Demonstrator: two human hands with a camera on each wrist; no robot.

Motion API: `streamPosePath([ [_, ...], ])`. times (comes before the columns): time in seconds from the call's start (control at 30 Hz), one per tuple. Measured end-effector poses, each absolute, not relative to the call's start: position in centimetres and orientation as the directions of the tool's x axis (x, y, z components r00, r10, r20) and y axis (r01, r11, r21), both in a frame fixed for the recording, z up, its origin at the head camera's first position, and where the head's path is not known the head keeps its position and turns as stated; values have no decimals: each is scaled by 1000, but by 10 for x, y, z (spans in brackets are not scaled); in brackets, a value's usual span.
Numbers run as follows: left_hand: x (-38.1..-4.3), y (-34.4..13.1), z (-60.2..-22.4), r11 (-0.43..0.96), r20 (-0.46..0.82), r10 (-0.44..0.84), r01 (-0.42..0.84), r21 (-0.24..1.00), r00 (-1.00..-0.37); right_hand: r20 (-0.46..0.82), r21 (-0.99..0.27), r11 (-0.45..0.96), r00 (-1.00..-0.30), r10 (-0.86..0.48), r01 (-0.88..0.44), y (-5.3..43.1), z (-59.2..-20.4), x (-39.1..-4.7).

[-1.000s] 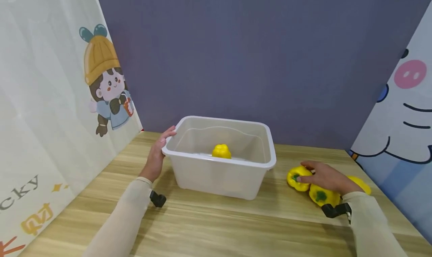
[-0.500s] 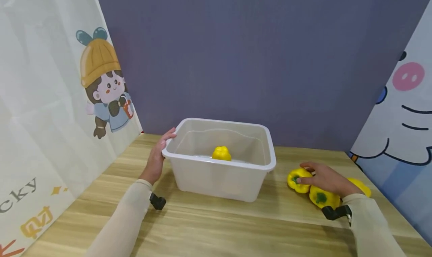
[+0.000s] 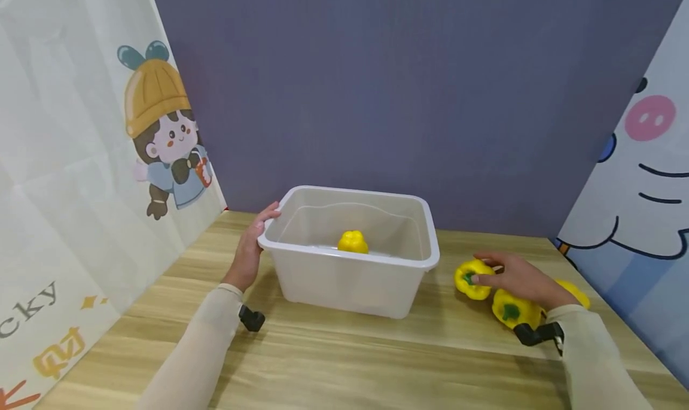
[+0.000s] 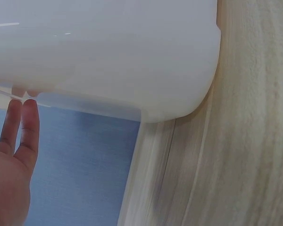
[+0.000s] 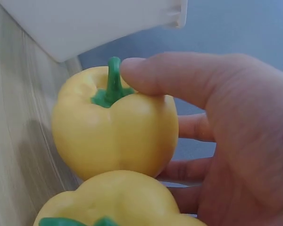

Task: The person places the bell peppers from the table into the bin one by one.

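Observation:
In the head view my right hand (image 3: 519, 275) holds a yellow bell pepper (image 5: 113, 132), thumb on its top beside the green stem and other fingers behind it. A second yellow bell pepper (image 3: 511, 308) lies just below that hand, and another (image 3: 573, 293) shows partly behind the wrist. On the left, my left hand (image 3: 249, 247) holds the rim of a whitish plastic bin (image 3: 347, 284) at its left side; the left wrist view shows two fairly straight fingers (image 4: 30, 127) against it. Inside the bin sits one yellow bell pepper (image 3: 353, 241), its lower part hidden by the front wall.
The bin stands on a wood-grain table (image 3: 344, 362), close to a dark grey-blue back panel (image 3: 377, 87). Printed side panels flank the table, a cartoon child (image 3: 167, 135) at left and a pink snout (image 3: 650, 118) at right. Both wrists carry small black mounts.
My right hand has shifted slightly left and up with its pepper, opening a small gap to the neighbouring pepper. The left hand and the bin keep their place; the head view sways slightly.

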State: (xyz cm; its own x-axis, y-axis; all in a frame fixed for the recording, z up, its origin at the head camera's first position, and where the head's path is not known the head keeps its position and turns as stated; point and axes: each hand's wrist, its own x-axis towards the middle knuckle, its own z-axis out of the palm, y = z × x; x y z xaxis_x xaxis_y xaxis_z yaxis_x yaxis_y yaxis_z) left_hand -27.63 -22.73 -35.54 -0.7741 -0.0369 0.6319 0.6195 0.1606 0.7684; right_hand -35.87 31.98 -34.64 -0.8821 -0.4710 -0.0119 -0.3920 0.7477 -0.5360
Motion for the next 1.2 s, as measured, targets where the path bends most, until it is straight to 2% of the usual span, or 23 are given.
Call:
streamPosePath([
  [0.5,-276,-227,-352,152,634,-35,623,768,-773,-40,-511,780,-897,-441,-361,320,-340,-357],
  [0.97,-274,-228,-353,158,625,-32,613,774,-780,-46,-558,760,-902,-429,-333,320,-343,-355],
  [1.2,-274,-228,-353,161,626,-37,613,773,-779,-29,-629,714,-909,-416,-307,321,-342,-354],
])
